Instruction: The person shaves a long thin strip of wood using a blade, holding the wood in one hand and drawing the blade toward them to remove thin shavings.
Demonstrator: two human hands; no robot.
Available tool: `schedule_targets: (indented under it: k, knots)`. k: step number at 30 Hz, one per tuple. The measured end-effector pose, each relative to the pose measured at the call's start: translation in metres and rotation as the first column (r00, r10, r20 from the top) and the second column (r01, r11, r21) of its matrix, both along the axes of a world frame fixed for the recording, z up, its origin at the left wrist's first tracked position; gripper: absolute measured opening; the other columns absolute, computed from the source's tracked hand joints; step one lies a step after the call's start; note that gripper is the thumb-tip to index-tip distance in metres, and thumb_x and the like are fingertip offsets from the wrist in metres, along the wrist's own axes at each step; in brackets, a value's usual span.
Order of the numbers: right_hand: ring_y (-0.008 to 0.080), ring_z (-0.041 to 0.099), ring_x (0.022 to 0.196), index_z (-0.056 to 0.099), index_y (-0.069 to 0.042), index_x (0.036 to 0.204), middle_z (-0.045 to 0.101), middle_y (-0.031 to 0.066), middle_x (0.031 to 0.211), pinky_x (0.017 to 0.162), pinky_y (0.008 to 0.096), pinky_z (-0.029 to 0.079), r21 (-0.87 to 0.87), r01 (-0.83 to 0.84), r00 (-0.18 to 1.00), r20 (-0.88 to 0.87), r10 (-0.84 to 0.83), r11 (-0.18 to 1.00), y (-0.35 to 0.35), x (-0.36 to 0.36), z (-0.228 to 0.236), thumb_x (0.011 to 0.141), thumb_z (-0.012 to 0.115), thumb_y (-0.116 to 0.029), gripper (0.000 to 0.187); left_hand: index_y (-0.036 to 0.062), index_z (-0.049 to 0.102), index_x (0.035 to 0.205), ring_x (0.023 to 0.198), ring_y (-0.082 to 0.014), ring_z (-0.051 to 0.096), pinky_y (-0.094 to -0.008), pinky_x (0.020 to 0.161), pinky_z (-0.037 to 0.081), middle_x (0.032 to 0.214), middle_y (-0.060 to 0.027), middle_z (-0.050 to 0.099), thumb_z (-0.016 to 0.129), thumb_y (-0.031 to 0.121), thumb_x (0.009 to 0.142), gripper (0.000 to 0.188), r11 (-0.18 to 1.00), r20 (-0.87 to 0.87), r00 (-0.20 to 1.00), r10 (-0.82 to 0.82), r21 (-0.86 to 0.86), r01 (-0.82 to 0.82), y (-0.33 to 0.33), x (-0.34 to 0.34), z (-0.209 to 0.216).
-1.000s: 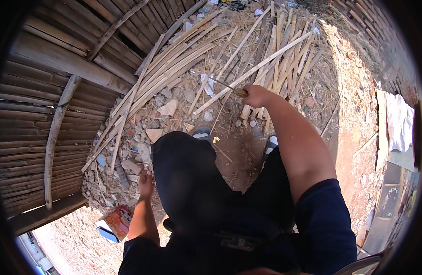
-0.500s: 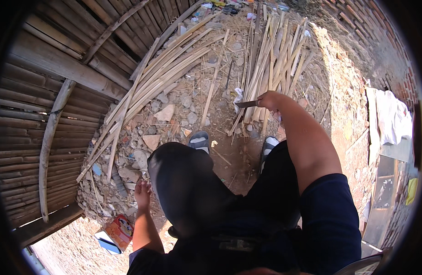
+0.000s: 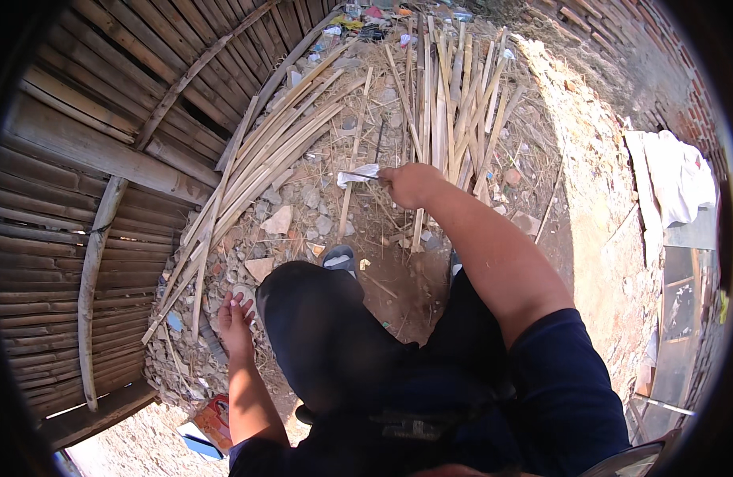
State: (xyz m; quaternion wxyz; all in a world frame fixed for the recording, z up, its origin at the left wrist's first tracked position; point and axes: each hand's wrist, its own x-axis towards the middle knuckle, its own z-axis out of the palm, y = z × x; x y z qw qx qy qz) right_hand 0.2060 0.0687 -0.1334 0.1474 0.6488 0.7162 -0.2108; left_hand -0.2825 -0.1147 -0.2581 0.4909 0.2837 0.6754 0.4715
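My right hand (image 3: 412, 184) reaches out ahead, its fingers closed round a knife whose thin dark blade (image 3: 358, 173) points left. A crumpled white scrap (image 3: 355, 176) lies directly behind or under the blade; I cannot tell whether they touch. Just beyond this hand, a bundle of split bamboo strips (image 3: 454, 103) spreads away over the ground. My left hand (image 3: 237, 316) hangs beside my left knee with its fingers apart and nothing in it. Below it is rubble.
More long bamboo strips (image 3: 279, 135) lie along a slatted bamboo wall (image 3: 44, 262) on the left. Broken stones (image 3: 278, 220) cover the ground. A white cloth (image 3: 673, 179) hangs at the right. A red box (image 3: 216, 417) sits near my left forearm.
My right hand has swung left with the knife, from over the strips' near ends to the white scrap. My left hand has risen slightly and its fingers have spread.
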Motion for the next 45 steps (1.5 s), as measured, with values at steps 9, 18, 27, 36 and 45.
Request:
schedule_targets:
  k: [9,18,27,36,45]
  knots:
    - [0.0338,0.070,0.127,0.046,-0.031,0.164,0.071,0.0179,0.139,0.102,0.0469,0.058,-0.166,-0.029,0.999,0.038,0.035,0.986,0.007,-0.032,-0.040,0.103,0.053,-0.020,0.062,0.0059,0.049,0.155,0.099,-0.0105,0.067,-0.0289,0.082,0.055,0.136,-0.0056,0.070,0.061,0.029,0.113,0.050,0.999,0.024,1.000,-0.019,-0.051,0.021,-0.035,-0.012,-0.039]
    - [0.0398,0.070,0.117,0.070,-0.016,0.135,0.074,0.0197,0.127,0.101,0.0490,0.055,-0.122,0.044,0.991,0.130,-0.028,0.992,0.031,0.106,-0.016,0.101,0.054,-0.028,0.039,0.0029,0.050,0.154,0.106,-0.0146,0.071,-0.0296,0.082,0.054,0.129,-0.0064,0.072,0.065,0.030,0.109,0.054,0.977,-0.155,0.987,-0.034,-0.212,0.000,0.001,-0.041,-0.070]
    - [0.0139,0.058,0.057,0.059,-0.009,0.154,0.061,0.0046,0.073,0.051,0.0345,0.049,-0.118,0.600,0.791,-0.055,-0.609,0.791,-0.037,0.189,0.096,0.106,0.062,-0.040,0.058,-0.0031,0.044,0.157,0.128,-0.0432,0.066,-0.0473,0.112,0.051,0.143,-0.0293,0.065,0.076,0.039,0.095,0.081,0.915,-0.766,0.513,-0.387,-0.389,0.109,0.055,-0.120,-0.125]
    - [0.0061,0.042,0.060,0.062,-0.014,0.152,0.047,-0.0049,0.076,0.050,0.0245,0.038,-0.058,0.885,0.383,-0.474,-0.793,0.462,-0.150,0.217,0.125,0.112,0.051,-0.051,0.055,0.0058,0.018,0.171,0.143,-0.0408,0.051,-0.0510,0.118,0.044,0.160,-0.0227,0.044,0.078,0.037,0.090,0.105,0.773,-0.801,0.368,-0.471,-0.576,-0.264,0.124,-0.137,-0.085]
    - [0.0043,0.040,0.060,0.058,-0.011,0.155,0.044,-0.0056,0.079,0.051,0.0227,0.036,0.140,0.905,0.395,-0.620,-0.677,0.401,-0.179,0.193,0.151,0.114,0.050,-0.053,0.059,0.0143,0.019,0.173,0.143,-0.0343,0.051,-0.0540,0.117,0.040,0.160,-0.0124,0.046,0.073,0.030,0.095,0.096,0.623,-0.665,0.237,-0.708,-0.747,-0.231,0.153,-0.164,-0.092]
